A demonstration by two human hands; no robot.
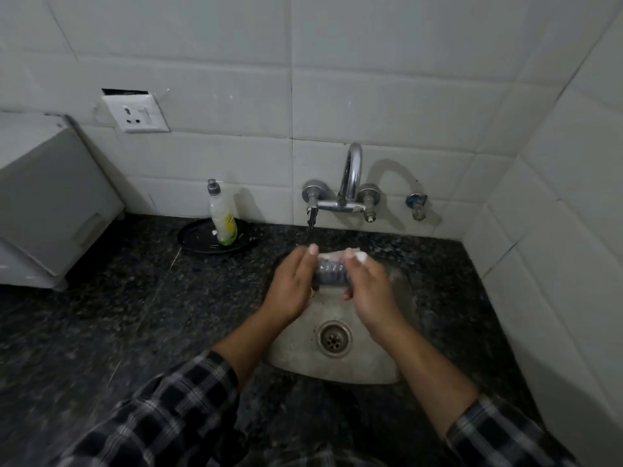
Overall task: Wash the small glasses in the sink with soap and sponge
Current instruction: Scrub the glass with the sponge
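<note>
Glass, soapy, likely slippery and fragile! See the left hand (291,288) and foamy right hand (369,291) each grip an end of the small glass (332,273), sideways above the sink (364,365); its ribbed body looks the surest hold.

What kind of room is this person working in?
Most likely a home kitchen: a steel sink set in a dark stone counter, a wall tap on white tiles, and a dish-soap bottle.
</note>
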